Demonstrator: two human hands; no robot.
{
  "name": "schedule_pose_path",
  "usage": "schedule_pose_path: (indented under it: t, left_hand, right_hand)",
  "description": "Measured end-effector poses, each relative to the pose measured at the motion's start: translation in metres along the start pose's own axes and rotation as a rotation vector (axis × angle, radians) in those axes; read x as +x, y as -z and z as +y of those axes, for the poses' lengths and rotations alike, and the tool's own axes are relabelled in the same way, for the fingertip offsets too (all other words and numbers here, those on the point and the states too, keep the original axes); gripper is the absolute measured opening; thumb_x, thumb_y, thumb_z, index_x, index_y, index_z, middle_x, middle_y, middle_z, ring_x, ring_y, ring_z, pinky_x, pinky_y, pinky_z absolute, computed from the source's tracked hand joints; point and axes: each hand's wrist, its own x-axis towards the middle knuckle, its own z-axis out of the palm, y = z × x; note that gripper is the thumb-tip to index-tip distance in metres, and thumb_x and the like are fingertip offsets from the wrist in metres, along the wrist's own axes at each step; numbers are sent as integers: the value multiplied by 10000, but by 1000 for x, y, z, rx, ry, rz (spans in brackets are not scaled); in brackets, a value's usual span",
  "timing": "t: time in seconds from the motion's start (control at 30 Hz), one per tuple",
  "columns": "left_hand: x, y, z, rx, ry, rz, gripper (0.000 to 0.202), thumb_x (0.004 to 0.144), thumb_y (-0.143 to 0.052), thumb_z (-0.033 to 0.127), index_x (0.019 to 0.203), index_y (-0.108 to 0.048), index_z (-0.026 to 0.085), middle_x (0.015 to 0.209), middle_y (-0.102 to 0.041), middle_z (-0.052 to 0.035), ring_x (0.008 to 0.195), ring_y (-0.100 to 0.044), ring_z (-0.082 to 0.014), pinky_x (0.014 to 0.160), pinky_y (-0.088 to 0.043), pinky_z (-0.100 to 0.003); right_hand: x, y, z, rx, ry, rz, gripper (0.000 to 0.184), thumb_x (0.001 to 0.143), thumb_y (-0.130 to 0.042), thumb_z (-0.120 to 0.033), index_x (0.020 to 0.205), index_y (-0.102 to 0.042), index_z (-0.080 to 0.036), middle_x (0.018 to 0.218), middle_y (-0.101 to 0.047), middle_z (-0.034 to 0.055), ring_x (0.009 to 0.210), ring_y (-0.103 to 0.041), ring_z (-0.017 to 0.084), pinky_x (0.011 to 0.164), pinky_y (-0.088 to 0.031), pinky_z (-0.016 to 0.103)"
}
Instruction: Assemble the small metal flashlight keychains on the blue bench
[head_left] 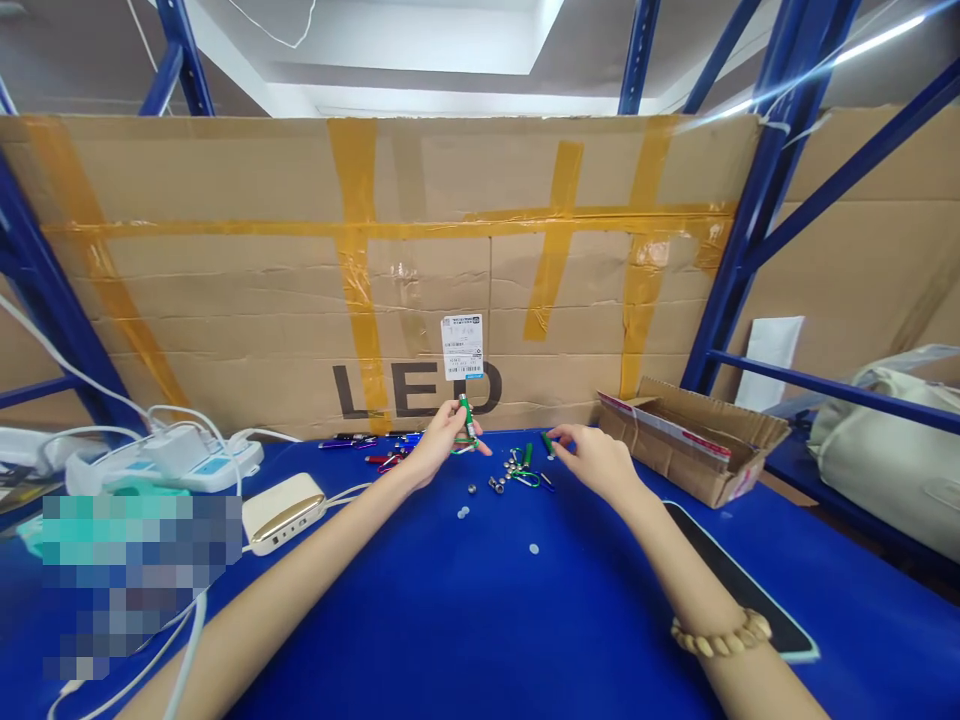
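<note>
My left hand [441, 437] is raised a little over the blue tabletop, its fingers closed round a slim green penlight-like tube [466, 410] with a silver section, held nearly upright. A green carabiner clip [463, 447] hangs by those fingers. Over to the right, my right hand [594, 458] has thumb and fingers pinched at a short green tube [548, 444] low by the table. Between the hands lie another green tube [528, 455], a green carabiner [526, 479] and small silver metal parts [496, 485]. Red [388, 461] and blue [349, 444] clip pieces lie left, partly behind my left hand.
Small clear discs [534, 549] lie on the blue tabletop [450, 630]. An open cardboard box [679, 450] and a dark flat tablet-like device [739, 580] are at right. At left are a white box-shaped device [283, 512], a power strip [165, 462] and cables. A cardboard wall [262, 310] stands behind.
</note>
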Motion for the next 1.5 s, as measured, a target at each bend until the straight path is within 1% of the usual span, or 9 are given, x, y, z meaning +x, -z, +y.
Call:
schedule_pose_path:
  t: [0.1, 0.23, 0.37, 0.53, 0.73, 0.9, 1.17, 1.33, 1.5]
  left_hand:
    - [-18, 19, -3, 134, 37, -22, 309, 940, -171, 382, 1091, -373, 203, 805, -587, -14, 565, -602, -127, 611, -473, -284]
    - [-42, 36, -19, 389, 53, -96, 89, 825, -510, 251, 879, -560, 200, 875, -614, -45, 884, -575, -233, 819, -395, -365]
    - [-53, 35, -22, 582, 59, -104, 154, 785, -496, 85, 874, -593, 165, 954, -612, -113, 1023, -486, -286, 917, -289, -455]
    - [-26, -8, 2, 648, 30, -111, 177, 828, -498, 174, 974, -600, 165, 1060, -587, -113, 1082, -457, -286, 961, -271, -476]
    - [28, -81, 16, 535, 179, -71, 261, 881, -484, 289, 1109, -533, 170, 1141, -544, -81, 955, -564, -189, 810, -489, -379]
    - [46, -101, 14, 290, 257, -95, 265, 875, -497, 287, 1110, -532, 171, 1136, -545, -78, 962, -564, -193, 806, -490, -376]
    - [30, -62, 29, -229, 261, -109, 310, 935, -320, 310, 993, -539, 99, 950, -629, -93, 839, -619, -183, 733, -484, -323]
    - [-18, -31, 32, -398, 245, 21, 121, 875, -429, 231, 972, -404, 163, 837, -657, -60, 803, -636, -151, 696, -438, -261]
    - [-73, -6, 25, -509, 299, 43, 263, 786, -419, 129, 1039, -364, 177, 738, -608, -4, 632, -600, -130, 635, -422, -275]
  right_hand:
    - [2, -5, 5, -28, -38, -17, 257, 838, -438, -212, 1005, -626, -265, 999, -671, 13, 941, -608, 209, 682, -430, 276]
    - [5, -16, 14, -62, -66, -56, 308, 842, -413, -157, 1085, -586, -233, 1105, -620, 59, 1014, -573, 212, 727, -440, 295]
    - [5, -28, 22, -89, -87, -99, 345, 834, -435, -133, 1156, -543, -193, 1147, -581, 109, 1062, -539, 231, 780, -432, 325]
    - [6, -32, 22, -88, -59, -107, 351, 839, -412, -99, 1140, -550, -213, 1162, -564, 91, 1107, -499, 223, 827, -410, 336]
    - [5, -24, 12, -51, 19, -50, 274, 850, -444, -188, 1087, -578, -217, 1106, -599, 51, 1052, -535, 193, 804, -424, 291]
    - [6, -15, 11, -8, 10, 37, 252, 846, -445, -220, 1055, -586, -224, 1062, -620, 45, 1019, -553, 188, 751, -433, 273]
    - [9, -18, 14, 124, -13, 64, 311, 868, -395, -217, 1147, -530, -211, 1036, -643, 56, 955, -589, 203, 732, -447, 312]
    - [8, -36, 12, 196, 189, -53, 223, 822, -494, -196, 999, -627, -219, 1008, -655, 35, 895, -606, 177, 722, -466, 282]
    - [3, -51, -2, 242, 445, -120, 239, 832, -531, -306, 1034, -642, -241, 1044, -624, 37, 942, -582, 153, 834, -444, 267]
